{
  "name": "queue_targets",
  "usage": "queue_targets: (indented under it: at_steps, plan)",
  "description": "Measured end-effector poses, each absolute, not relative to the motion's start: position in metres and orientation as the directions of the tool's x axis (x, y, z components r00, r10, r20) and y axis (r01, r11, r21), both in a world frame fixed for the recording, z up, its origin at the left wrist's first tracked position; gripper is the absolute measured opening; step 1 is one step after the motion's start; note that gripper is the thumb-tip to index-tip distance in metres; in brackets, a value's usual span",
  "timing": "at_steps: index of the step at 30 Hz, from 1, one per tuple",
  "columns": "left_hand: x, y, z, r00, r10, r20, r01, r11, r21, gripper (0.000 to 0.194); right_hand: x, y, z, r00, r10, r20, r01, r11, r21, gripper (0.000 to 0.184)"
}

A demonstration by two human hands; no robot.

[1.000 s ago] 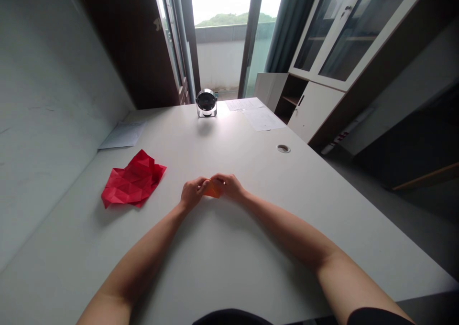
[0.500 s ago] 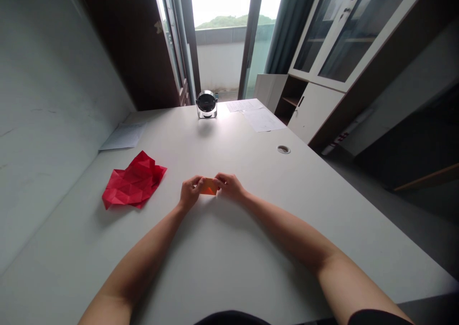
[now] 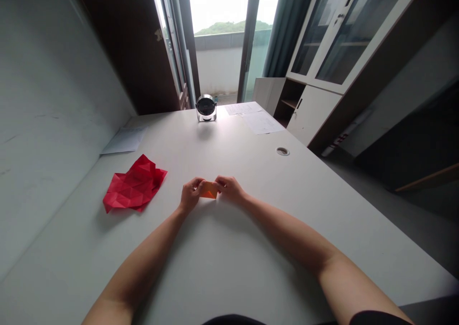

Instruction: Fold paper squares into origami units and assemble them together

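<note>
A small folded piece of orange paper (image 3: 209, 190) is held between my two hands, over the middle of the white table. My left hand (image 3: 191, 192) pinches its left end, thumb in front. At the right end, the fingers of my right hand (image 3: 229, 188) are closed on the paper's upper corner. Parts of both ends are hidden behind my fingers. To the left of my hands lies a creased sheet of red paper (image 3: 134, 185), crumpled into facets and partly raised off the table.
On the white table (image 3: 229, 277), a round black device on a metal stand (image 3: 206, 107) stands at the far edge. Printed sheets (image 3: 261, 123) lie at the back right, near a cable hole (image 3: 283, 151). More papers (image 3: 124, 140) rest against the left wall.
The view has tilted slightly, so everything sits a little lower in the picture. Both hands keep their hold on the orange paper, with hardly any movement.
</note>
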State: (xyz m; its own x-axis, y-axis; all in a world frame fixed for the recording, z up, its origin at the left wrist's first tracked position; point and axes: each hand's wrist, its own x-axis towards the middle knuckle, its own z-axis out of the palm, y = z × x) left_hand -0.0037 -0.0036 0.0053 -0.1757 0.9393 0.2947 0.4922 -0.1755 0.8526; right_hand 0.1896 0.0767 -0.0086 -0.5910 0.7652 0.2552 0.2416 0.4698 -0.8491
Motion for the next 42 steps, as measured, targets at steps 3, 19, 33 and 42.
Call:
queue_targets:
  at_steps: [3,19,33,42]
  plan:
    - [-0.0048,-0.0024,0.0029,-0.196,0.935,0.297,0.481,-0.172,0.86,0.038,0.189,0.0787,-0.0116,-0.558,0.789,0.257,0.244,0.452,-0.858,0.032]
    - [-0.003,-0.0029,0.0069,-0.224,0.935,0.275,0.484,-0.138,0.864,0.039,0.1887,0.08,-0.0118,-0.486,0.823,0.293,0.168,0.418,-0.893,0.029]
    - [-0.0036,-0.0027,0.0052,-0.232,0.92,0.315,0.501,-0.164,0.85,0.033,0.1889,0.0797,-0.012,-0.485,0.812,0.325,0.148,0.443,-0.884,0.011]
    - [-0.0041,-0.0007,0.0026,-0.139,0.939,0.315,0.553,-0.191,0.811,0.033,0.1885,0.0803,-0.0116,-0.386,0.846,0.368,0.194,0.464,-0.864,0.019]
